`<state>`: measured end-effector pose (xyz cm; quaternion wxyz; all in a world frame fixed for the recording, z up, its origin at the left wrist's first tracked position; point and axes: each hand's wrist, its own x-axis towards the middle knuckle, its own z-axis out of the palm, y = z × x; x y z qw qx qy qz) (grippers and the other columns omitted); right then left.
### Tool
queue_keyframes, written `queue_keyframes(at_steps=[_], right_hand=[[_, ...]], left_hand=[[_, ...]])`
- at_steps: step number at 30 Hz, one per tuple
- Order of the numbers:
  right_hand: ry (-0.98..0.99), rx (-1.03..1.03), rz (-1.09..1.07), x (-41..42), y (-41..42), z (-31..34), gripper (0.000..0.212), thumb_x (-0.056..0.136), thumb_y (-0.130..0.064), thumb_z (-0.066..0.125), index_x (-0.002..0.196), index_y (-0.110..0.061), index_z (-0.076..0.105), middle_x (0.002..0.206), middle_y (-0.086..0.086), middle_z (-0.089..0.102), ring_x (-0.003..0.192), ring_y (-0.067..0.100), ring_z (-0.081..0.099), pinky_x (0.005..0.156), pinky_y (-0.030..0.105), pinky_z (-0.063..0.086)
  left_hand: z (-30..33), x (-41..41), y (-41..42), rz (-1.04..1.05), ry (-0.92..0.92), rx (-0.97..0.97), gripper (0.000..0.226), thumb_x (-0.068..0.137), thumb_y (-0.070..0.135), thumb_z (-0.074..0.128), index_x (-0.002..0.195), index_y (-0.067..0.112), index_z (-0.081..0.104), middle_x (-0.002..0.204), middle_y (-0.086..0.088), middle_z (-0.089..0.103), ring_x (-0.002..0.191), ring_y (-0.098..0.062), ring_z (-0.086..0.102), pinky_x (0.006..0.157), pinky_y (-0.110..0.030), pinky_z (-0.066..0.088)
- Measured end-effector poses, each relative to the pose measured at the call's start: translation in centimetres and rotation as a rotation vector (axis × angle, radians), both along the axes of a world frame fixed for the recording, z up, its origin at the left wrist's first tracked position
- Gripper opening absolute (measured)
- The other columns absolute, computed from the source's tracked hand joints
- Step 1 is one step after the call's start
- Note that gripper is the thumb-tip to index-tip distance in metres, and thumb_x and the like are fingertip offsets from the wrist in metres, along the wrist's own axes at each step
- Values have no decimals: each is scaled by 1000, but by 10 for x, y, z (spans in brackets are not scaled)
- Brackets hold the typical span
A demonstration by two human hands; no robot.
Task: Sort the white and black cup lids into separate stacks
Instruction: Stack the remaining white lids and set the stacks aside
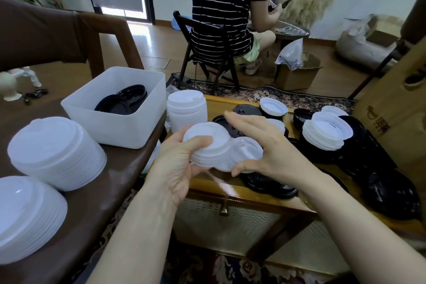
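Head view: our left hand [177, 163] curls round short stack of white lids [208, 145], thumb pressed on top; our right hand [265, 147] pinches single white lid [247, 153] beside it, above wooden table [230, 185] strewn with black lids [268, 183].
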<state>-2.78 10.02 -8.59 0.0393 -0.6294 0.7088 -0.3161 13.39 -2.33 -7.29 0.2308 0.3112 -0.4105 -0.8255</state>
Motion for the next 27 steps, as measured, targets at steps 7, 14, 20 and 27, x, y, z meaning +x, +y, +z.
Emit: queue_keyframes(at_steps=[7,14,20,27], right_hand=[[22,360,-263,-13,9,-8,120,57,-85,60,155,-36,11,146,-8,39,141,11,20,110,31,5],[88,361,-251,-10,7,-6,105,63,-79,57,152,-37,21,143,-11,39,141,5,18,107,24,-5],[-303,48,-271,-1,15,16,82,76,-43,79,144,-45,33,138,-27,39,135,-1,27,109,24,18],[-425,183,31,20,15,25,91,78,-8,79,149,-30,27,146,-15,42,131,-9,37,100,4,30]], left_hand=[[3,9,-9,134,17,151,39,90,7,63,128,4,61,119,-15,70,106,-31,68,65,-38,62],[3,10,-9,94,45,256,41,94,6,56,134,3,54,121,-21,68,107,-37,67,68,-46,60],[1,8,-5,4,65,261,33,99,22,47,126,10,60,107,-15,75,98,-32,71,72,-48,61],[-5,1,4,-184,-53,252,39,104,34,40,125,8,60,109,-15,75,94,-30,73,65,-44,63]])
